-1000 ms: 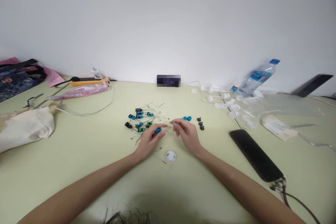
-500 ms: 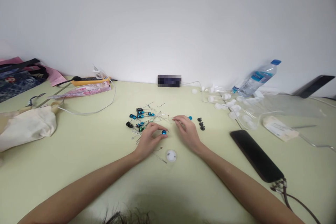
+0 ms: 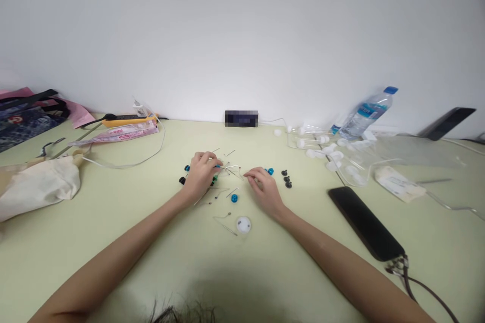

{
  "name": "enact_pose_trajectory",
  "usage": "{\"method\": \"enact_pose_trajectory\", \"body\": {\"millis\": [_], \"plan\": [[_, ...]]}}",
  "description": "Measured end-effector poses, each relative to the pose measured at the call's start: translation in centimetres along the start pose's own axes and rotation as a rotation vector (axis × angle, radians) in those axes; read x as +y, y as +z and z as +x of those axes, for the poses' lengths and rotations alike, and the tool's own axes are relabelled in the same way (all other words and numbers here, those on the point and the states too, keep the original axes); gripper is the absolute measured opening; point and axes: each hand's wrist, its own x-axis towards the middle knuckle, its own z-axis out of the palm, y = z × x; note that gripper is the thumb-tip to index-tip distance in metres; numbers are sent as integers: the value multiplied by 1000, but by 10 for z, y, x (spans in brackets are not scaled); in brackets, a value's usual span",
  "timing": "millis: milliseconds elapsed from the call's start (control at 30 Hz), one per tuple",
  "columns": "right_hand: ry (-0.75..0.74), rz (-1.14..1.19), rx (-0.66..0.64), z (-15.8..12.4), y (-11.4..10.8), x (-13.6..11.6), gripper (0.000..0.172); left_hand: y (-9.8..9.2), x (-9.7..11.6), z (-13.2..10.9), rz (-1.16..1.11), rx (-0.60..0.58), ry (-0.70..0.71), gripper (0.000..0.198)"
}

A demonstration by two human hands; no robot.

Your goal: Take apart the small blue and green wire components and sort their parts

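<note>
My left hand (image 3: 201, 174) is over a loose pile of small parts and thin wires, its fingers curled down beside a blue part (image 3: 219, 165). What its fingertips pinch is hidden. A small round blue knob (image 3: 234, 198) lies on the table between my hands. My right hand (image 3: 264, 189) rests to the right of the wires, thumb and fingers drawn together; anything between them is too small to make out. Another blue knob (image 3: 270, 171) lies just behind it. A white round disc (image 3: 243, 224) with dark spots sits nearer me, beside a thin bent wire (image 3: 227, 227).
Several black knobs (image 3: 287, 179) stand right of my right hand. A dark phone (image 3: 366, 222) lies farther right. Clear tubes with white caps (image 3: 301, 144) and a water bottle (image 3: 367, 113) are at the back right. A cloth pouch (image 3: 41, 181) and a yellow power strip (image 3: 129, 120) are left.
My left hand has let go of the blue knob, which now lies on the table, and has moved left and away from me over the pile. My right hand has hardly moved.
</note>
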Motion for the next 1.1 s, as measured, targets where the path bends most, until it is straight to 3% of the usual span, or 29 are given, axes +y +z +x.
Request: {"method": "enact_pose_trajectory", "body": {"millis": [100, 233, 400, 533, 667, 867, 1100], "plan": [[13, 17, 0, 0, 0, 1, 20, 1, -18, 24, 78, -150, 86, 21], [44, 37, 8, 2, 0, 4, 20, 8, -21, 40, 26, -248, 149, 13], [64, 59, 15, 2, 0, 7, 20, 2, -19, 46, -133, -255, 105, 11], [88, 93, 16, 3, -1, 4, 21, -13, -20, 48, -361, -170, -9, 7], [88, 164, -10, 3, -4, -3, 29, -15, -2, 38, -688, -125, -123, 15], [146, 431, -257, -3, -2, -10, 45, 7, 41, 13, -1067, -100, -211, 18], [333, 830, -295, -2, 0, -30, 34, 8, 57, 2, -1252, -85, -224, 19]]}}
